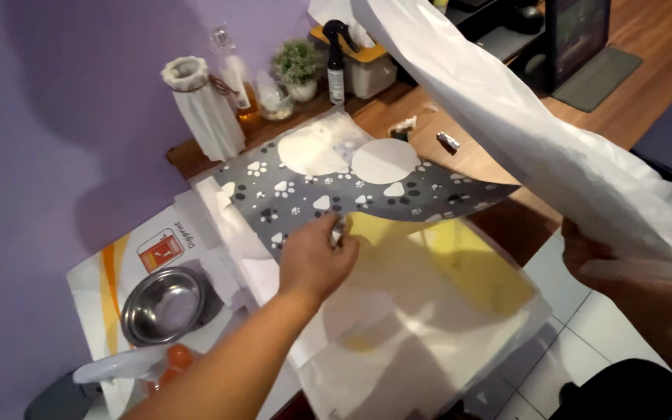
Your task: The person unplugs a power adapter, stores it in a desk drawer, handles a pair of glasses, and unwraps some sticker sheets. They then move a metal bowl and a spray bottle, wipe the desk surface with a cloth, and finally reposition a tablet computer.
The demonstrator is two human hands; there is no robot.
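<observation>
Left hand [314, 260] pinching the near edge of a grey paw-print sheet [351, 190], yellow pad [460, 264] just below the grip, right hand [593, 260] clasping white plastic wrap [538, 148], steel bowl [163, 305] left of the pinch.

Soft indoor light falls from about one o'clock, bright on the white plastic sheet [554, 148], which nearly washes out. The purple wall [56, 117] carries a broad soft shadow from nine to eleven o'clock. A glint sits in the steel bowl [163, 305]. The forearm at six o'clock smears with motion blur, and the edges bow slightly.
</observation>
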